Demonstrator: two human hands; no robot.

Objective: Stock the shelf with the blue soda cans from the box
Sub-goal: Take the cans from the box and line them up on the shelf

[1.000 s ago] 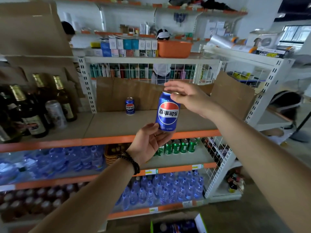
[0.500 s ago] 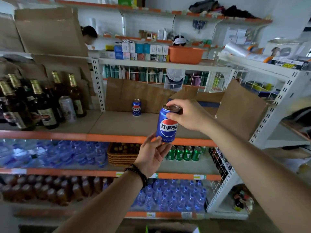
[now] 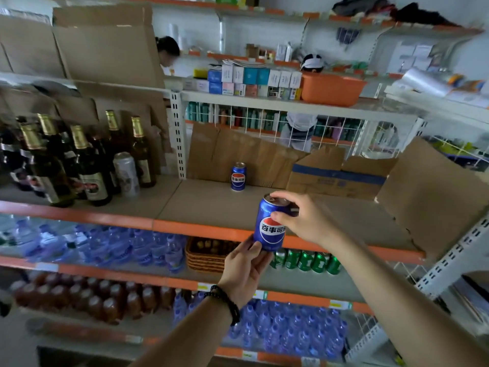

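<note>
A blue soda can [image 3: 270,226] with a red, white and blue logo hangs upright in front of the orange edge of the cardboard-lined shelf [image 3: 206,205]. My right hand [image 3: 304,221] grips its top rim from the right, fingers curled over the lid. My left hand [image 3: 244,266] holds its bottom from below, thumb and fingers around the base. A second blue soda can [image 3: 238,176] stands upright at the back of the same shelf, against folded cardboard. The box of cans is out of view.
Dark bottles [image 3: 87,165] and a silver can [image 3: 126,173] fill the shelf's left part. Cardboard boxes [image 3: 341,178] lie at its right. Green cans [image 3: 307,260], a wicker basket [image 3: 209,252] and water bottles [image 3: 111,245] sit below. People stand behind the rack.
The view has tilted up and closer to the shelf. Both hands with the can have dropped lower in the frame, from above the shelf board to its orange front edge.
</note>
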